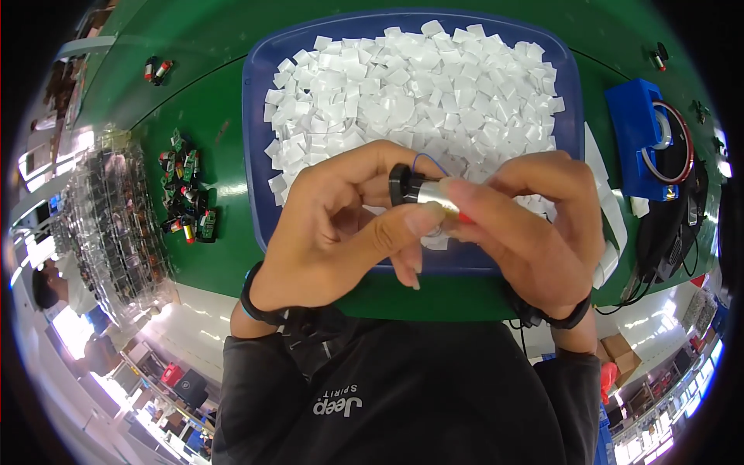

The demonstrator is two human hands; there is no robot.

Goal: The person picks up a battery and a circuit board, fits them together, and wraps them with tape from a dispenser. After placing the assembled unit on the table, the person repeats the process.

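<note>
Over the near part of a blue plastic bin (256, 116), both my hands hold a small silver cylinder (434, 195) with a black round cap at its left end. Red shows near its right end, and a thin blue wire loops up from it. The thumb of my left hand (333, 221) presses on the silver body, with the fingers curled behind. My right hand (542, 221) pinches the other end; its fingertips cover part of the cylinder. Beneath the hands, the bin is heaped with small white square pieces (403, 93) that look like paper or film.
On the green table (225, 194), left of the bin, lies a cluster of small circuit boards and cylinders (182, 186). Farther left are stacked clear plastic trays (116, 217). At right stand a blue tape dispenser (632, 139) and a black bag (674, 240) with cables. A person (74, 287) is at far left.
</note>
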